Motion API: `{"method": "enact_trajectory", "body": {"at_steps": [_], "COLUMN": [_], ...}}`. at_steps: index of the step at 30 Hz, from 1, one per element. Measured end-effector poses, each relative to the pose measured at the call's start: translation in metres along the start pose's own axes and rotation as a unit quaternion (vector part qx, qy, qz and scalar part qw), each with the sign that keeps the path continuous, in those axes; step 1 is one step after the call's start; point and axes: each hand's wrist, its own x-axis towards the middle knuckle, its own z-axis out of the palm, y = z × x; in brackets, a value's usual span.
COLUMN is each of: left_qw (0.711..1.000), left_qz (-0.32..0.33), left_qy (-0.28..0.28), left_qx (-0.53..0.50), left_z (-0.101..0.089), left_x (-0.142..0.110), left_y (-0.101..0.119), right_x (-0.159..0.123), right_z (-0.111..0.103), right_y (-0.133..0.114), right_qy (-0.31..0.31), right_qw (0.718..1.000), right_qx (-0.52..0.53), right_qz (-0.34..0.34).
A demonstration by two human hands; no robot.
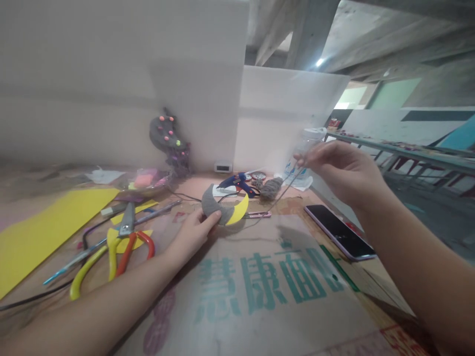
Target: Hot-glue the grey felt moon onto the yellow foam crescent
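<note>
My left hand (202, 228) pinches a crescent moon (213, 205) over the table. Most of the crescent is covered in grey yarn, while its right tip shows bare yellow. Raised to the right, my right hand (334, 160) has its fingers closed on a grey yarn strand (280, 195) that slants down toward the crescent. Behind the strand lies a small grey yarn bundle (271, 188). Beside it a blue glue gun (237, 183) rests at the back of the table. A finished-looking grey crescent with coloured pompoms (163, 131) stands against the white wall.
Scissors with red and yellow handles (128, 242) lie left of my left forearm, near a pen (74, 259) and a yellow sheet (48, 232). A phone (339, 232) lies at the right. A printed plastic sack (260, 316) covers the table front. A clear bottle (302, 148) stands behind my right hand.
</note>
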Motion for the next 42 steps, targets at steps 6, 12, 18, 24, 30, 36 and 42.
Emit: {"method": "enact_trajectory", "body": {"at_steps": [6, 12, 18, 24, 30, 36, 42], "left_qw": [1.0, 1.0, 1.0, 1.0, 1.0, 1.0, 1.0], "left_qz": [-0.01, -0.005, -0.001, -0.004, -0.009, -0.012, -0.003], "left_qy": [0.008, 0.001, 0.004, -0.001, 0.0, 0.0, -0.002], "left_qx": [0.015, 0.005, -0.012, 0.002, -0.002, -0.003, -0.006], "left_z": [0.001, 0.001, 0.002, 0.002, 0.002, 0.003, 0.003], "left_x": [0.003, 0.002, 0.003, 0.003, 0.003, 0.002, 0.003], "left_y": [-0.003, -0.002, -0.003, -0.006, -0.003, 0.001, 0.0], "right_x": [-0.002, -0.001, -0.026, -0.039, -0.027, -0.011, -0.017], "right_z": [-0.016, -0.02, -0.012, -0.012, -0.013, -0.031, -0.038], "right_y": [-0.033, 0.016, 0.118, 0.142, 0.129, 0.121, 0.132], "right_qy": [-0.183, -0.468, -0.289, -0.289, -0.252, -0.268, -0.198], "right_qw": [0.981, 0.813, 0.806, 0.818, 0.791, 0.746, 0.76], "right_qx": [-0.045, -0.313, -0.512, -0.497, -0.556, -0.609, -0.614], "right_qz": [0.054, 0.149, 0.076, 0.024, -0.034, 0.022, 0.08]}}
